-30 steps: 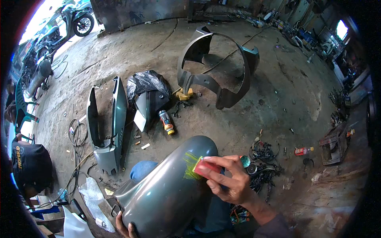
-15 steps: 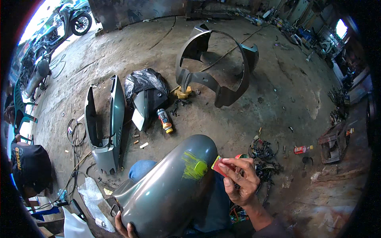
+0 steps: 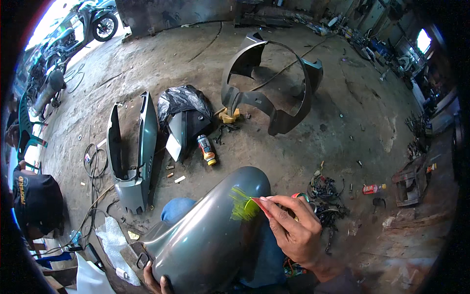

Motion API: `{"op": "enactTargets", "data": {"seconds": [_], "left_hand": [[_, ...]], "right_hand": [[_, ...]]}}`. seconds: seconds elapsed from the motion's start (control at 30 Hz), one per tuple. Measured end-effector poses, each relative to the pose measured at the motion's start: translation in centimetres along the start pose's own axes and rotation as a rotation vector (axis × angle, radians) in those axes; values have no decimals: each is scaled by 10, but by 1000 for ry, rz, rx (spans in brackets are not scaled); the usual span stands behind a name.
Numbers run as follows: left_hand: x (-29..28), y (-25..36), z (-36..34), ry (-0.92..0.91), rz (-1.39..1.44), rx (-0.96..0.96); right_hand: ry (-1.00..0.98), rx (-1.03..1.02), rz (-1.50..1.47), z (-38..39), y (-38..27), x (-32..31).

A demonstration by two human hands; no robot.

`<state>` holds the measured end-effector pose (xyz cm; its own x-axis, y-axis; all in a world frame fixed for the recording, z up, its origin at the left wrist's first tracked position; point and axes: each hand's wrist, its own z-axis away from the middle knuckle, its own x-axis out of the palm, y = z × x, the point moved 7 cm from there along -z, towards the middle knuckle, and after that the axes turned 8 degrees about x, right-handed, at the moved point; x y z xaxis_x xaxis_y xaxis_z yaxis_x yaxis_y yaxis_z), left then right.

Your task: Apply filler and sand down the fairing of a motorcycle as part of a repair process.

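Observation:
A glossy grey motorcycle fender (image 3: 196,240) lies slantwise across my lap, its rounded end pointing away. Streaky yellow-green putty (image 3: 243,208) is smeared on its upper right side. My right hand (image 3: 296,225) pinches a small, flat red spreader (image 3: 262,207) between thumb and fingers. The spreader's yellow-smeared edge meets the putty patch. At the lower edge, my left hand (image 3: 155,280) grips the fender's near end; only some fingers show. Partly hidden behind my right hand is a round tin (image 3: 300,197).
Grey body panels (image 3: 131,188) and a large curved fairing (image 3: 289,115) lie ahead on the concrete. Between them are a black plastic bag (image 3: 183,103) and a bottle (image 3: 206,150). Wiring (image 3: 325,193) lies at right. A person in a dark shirt (image 3: 39,201) is at far left.
My right hand has turned and moved slightly left, bringing the spreader from beside the fender onto the putty. The putty's thick blob now looks more spread. My left hand keeps its grip.

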<state>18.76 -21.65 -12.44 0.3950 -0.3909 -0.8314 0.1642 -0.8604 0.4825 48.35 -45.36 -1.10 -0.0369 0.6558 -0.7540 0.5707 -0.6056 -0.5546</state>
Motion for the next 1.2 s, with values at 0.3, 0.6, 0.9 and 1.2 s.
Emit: {"op": "enactTargets", "data": {"seconds": [0.3,0.6,0.9,1.2], "left_hand": [[-4,17,-7,61,-26,44],[-20,45,-26,66,-46,136],[-19,43,-25,55,-19,147],[-5,20,-1,46,11,66]], "right_hand": [[-41,54,12,-4,-4,5],[-8,119,10,-8,-6,6],[-76,71,35,-4,-14,16],[-127,65,15,10,-19,19]]}}
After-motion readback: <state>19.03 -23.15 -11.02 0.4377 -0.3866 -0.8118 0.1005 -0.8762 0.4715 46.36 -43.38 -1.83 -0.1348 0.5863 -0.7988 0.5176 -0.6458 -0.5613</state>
